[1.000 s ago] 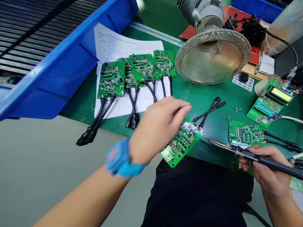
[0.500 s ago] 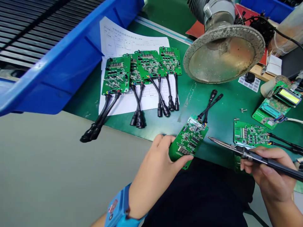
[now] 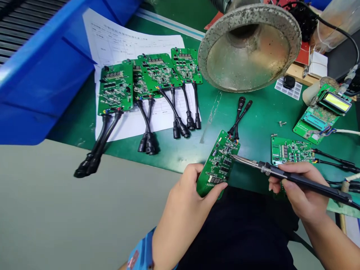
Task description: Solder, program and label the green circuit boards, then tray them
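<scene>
My left hand (image 3: 184, 210) grips the lower end of a green circuit board (image 3: 218, 165) with a small red-digit display, holding it up off the bench at a tilt. My right hand (image 3: 299, 191) holds a black-handled soldering iron (image 3: 292, 176) like a pen. The iron's metal tip sits at the board's upper right edge, among the components and coloured wire joints. A forked black cable (image 3: 239, 116) runs from the board's top end across the green bench mat. The board's underside is hidden.
Several similar boards with black cables lie on a printed sheet (image 3: 126, 41). A metal fume hood (image 3: 247, 48) hangs above the bench. A blue crate (image 3: 47, 71) juts in at left. Another cabled board (image 3: 291, 150), an LCD board (image 3: 322, 114) and small screws (image 3: 282, 123) sit right.
My left hand has come down onto the board and taken hold of it. The soldering iron has moved left, its tip reaching the board. The whole view has shifted slightly.
</scene>
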Action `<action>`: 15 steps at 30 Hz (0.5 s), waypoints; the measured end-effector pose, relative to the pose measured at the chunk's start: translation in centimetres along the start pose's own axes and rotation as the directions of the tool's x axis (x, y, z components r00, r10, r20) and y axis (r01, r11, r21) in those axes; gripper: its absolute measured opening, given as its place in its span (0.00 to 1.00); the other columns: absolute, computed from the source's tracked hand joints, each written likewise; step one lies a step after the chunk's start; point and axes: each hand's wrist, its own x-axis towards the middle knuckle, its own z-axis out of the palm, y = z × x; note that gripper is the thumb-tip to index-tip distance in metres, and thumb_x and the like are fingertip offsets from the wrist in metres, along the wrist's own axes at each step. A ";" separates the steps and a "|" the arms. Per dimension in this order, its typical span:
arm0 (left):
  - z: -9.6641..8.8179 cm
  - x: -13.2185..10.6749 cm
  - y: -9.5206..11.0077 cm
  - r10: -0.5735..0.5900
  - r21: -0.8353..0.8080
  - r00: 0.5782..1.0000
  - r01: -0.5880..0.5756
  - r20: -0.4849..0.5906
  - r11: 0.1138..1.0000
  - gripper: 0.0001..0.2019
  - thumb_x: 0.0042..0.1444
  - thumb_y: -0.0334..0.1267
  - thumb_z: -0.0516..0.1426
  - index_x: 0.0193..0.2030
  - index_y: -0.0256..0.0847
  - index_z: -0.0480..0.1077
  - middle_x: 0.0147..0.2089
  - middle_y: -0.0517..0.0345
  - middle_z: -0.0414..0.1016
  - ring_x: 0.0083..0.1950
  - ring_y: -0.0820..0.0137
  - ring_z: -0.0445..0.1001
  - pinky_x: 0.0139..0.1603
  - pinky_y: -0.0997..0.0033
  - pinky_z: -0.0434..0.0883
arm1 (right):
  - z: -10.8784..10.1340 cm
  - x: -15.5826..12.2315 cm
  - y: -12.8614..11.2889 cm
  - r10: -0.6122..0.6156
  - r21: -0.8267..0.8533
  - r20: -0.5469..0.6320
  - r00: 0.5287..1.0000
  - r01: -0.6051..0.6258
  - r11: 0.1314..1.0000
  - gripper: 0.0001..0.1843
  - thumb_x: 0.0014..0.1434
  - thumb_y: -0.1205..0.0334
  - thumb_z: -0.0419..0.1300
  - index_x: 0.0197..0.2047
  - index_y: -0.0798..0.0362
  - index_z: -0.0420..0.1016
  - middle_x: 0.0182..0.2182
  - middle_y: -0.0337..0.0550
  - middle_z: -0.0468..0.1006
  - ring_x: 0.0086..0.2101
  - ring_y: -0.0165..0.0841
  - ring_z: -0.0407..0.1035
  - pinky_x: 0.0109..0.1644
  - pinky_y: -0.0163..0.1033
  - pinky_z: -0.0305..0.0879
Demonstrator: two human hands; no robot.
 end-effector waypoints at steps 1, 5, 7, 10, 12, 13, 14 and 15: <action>0.0 0.0 0.0 0.007 0.005 1.000 -0.007 -0.006 1.000 0.15 0.49 0.46 0.60 0.33 0.45 0.57 0.24 0.69 0.66 0.20 0.71 0.67 0.18 0.75 0.59 | 0.0 0.1 0.0 0.004 -0.007 0.001 1.000 -0.004 1.000 0.12 0.58 0.71 0.57 0.45 0.50 0.70 0.31 0.42 0.76 0.25 0.30 0.72 0.25 0.36 0.71; 0.0 -0.1 0.0 0.016 0.017 1.000 -0.016 -0.011 1.000 0.14 0.50 0.46 0.59 0.34 0.45 0.57 0.24 0.68 0.67 0.21 0.71 0.67 0.19 0.74 0.60 | 0.0 0.1 0.1 -0.001 -0.025 0.001 1.000 0.001 1.000 0.12 0.58 0.70 0.57 0.45 0.50 0.69 0.30 0.42 0.77 0.25 0.30 0.72 0.25 0.36 0.72; 0.0 -0.2 0.0 0.024 0.020 1.000 -0.023 -0.012 1.000 0.14 0.50 0.46 0.59 0.33 0.45 0.57 0.25 0.67 0.67 0.20 0.71 0.66 0.19 0.74 0.60 | 0.0 0.2 0.2 -0.002 -0.031 -0.002 1.000 0.002 1.000 0.11 0.58 0.70 0.57 0.45 0.51 0.69 0.29 0.42 0.78 0.24 0.30 0.72 0.25 0.36 0.72; 0.0 -0.3 0.0 0.035 0.021 0.999 -0.034 -0.019 0.999 0.15 0.50 0.46 0.60 0.33 0.45 0.56 0.23 0.69 0.65 0.19 0.72 0.65 0.18 0.75 0.59 | 0.0 0.3 0.2 -0.001 -0.025 -0.003 1.000 0.001 1.000 0.11 0.57 0.70 0.58 0.45 0.51 0.69 0.30 0.41 0.77 0.24 0.30 0.72 0.24 0.35 0.71; 0.0 -0.2 0.0 0.037 0.022 0.999 -0.037 -0.022 0.999 0.15 0.50 0.46 0.60 0.34 0.46 0.56 0.23 0.69 0.65 0.19 0.72 0.64 0.17 0.75 0.58 | 0.1 0.3 0.2 0.001 -0.020 -0.005 1.000 -0.001 1.000 0.11 0.57 0.70 0.58 0.44 0.51 0.70 0.30 0.41 0.78 0.24 0.29 0.72 0.24 0.35 0.71; 0.0 -0.3 0.1 0.037 0.024 0.999 -0.037 -0.020 0.999 0.15 0.50 0.46 0.60 0.34 0.46 0.56 0.22 0.69 0.64 0.18 0.72 0.64 0.17 0.75 0.58 | 0.1 0.3 0.2 0.002 -0.019 -0.007 1.000 -0.002 1.000 0.11 0.57 0.70 0.58 0.44 0.51 0.70 0.30 0.41 0.78 0.24 0.29 0.72 0.24 0.35 0.71; 0.0 -0.3 0.1 0.039 0.026 0.999 -0.038 -0.019 0.999 0.15 0.50 0.46 0.60 0.34 0.46 0.56 0.22 0.70 0.64 0.18 0.72 0.64 0.17 0.75 0.58 | 0.1 0.3 0.2 0.005 -0.018 -0.009 1.000 -0.005 1.000 0.11 0.57 0.70 0.58 0.44 0.51 0.70 0.30 0.41 0.78 0.24 0.29 0.72 0.24 0.35 0.71; 0.0 -0.3 0.0 0.041 0.027 0.999 -0.040 -0.020 0.999 0.15 0.50 0.46 0.60 0.33 0.46 0.56 0.22 0.70 0.64 0.18 0.72 0.64 0.17 0.75 0.58 | 0.2 0.3 0.2 0.008 -0.017 -0.010 1.000 -0.008 1.000 0.11 0.57 0.70 0.58 0.44 0.51 0.70 0.30 0.40 0.78 0.24 0.29 0.72 0.24 0.34 0.71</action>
